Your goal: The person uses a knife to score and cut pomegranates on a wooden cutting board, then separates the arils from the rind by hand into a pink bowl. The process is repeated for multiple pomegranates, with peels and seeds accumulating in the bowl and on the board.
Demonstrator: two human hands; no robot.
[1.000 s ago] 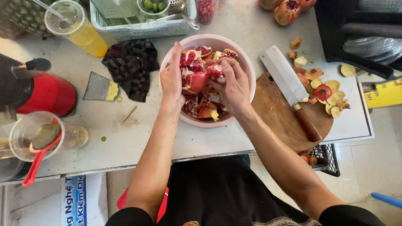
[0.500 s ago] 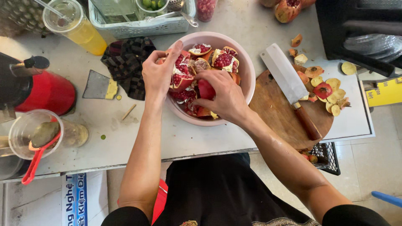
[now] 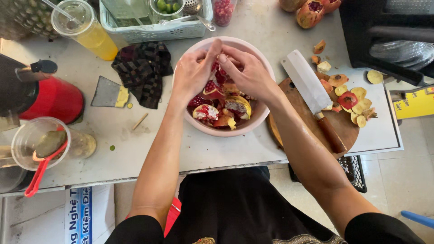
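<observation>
A juice-stall kitchen: steel counter (image 3: 271, 27), cleaver (image 3: 307, 86), pomegranate peelings (image 3: 357, 101), juice cup (image 3: 86, 29).

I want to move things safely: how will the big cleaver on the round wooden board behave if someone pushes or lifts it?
The cleaver probably feels heavy at the front, since its blade is broad and the handle slim. Lying flat, it should slide rather than roll. Its handle juts past the wooden board near the table edge, so a push might tip it off.

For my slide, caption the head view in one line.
Both hands, left hand and right hand, break pomegranate over a pink bowl beside a cleaver.
</observation>
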